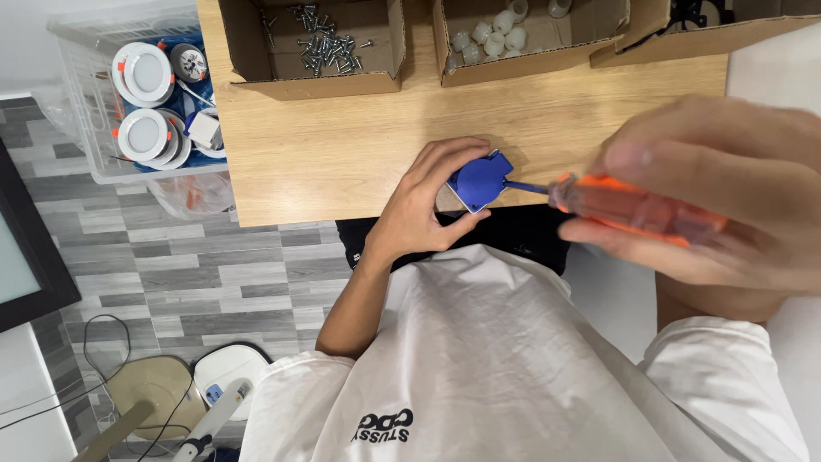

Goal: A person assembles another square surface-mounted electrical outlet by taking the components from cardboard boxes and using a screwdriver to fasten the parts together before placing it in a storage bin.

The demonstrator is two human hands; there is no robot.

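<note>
My left hand (421, 204) grips a small blue plastic part (481, 180) at the near edge of the wooden table (342, 145). My right hand (727, 201), close to the camera and blurred, is closed around the clear orange handle of a screwdriver (629, 205). The screwdriver's blue shaft points left and its tip meets the blue part's side.
Open cardboard boxes stand along the table's far side: one with loose screws (325, 41), one with white plastic caps (496, 36), a third (684, 26) at the right. A clear bin of round white lamps (145, 94) sits left of the table. Cables and devices lie on the grey floor.
</note>
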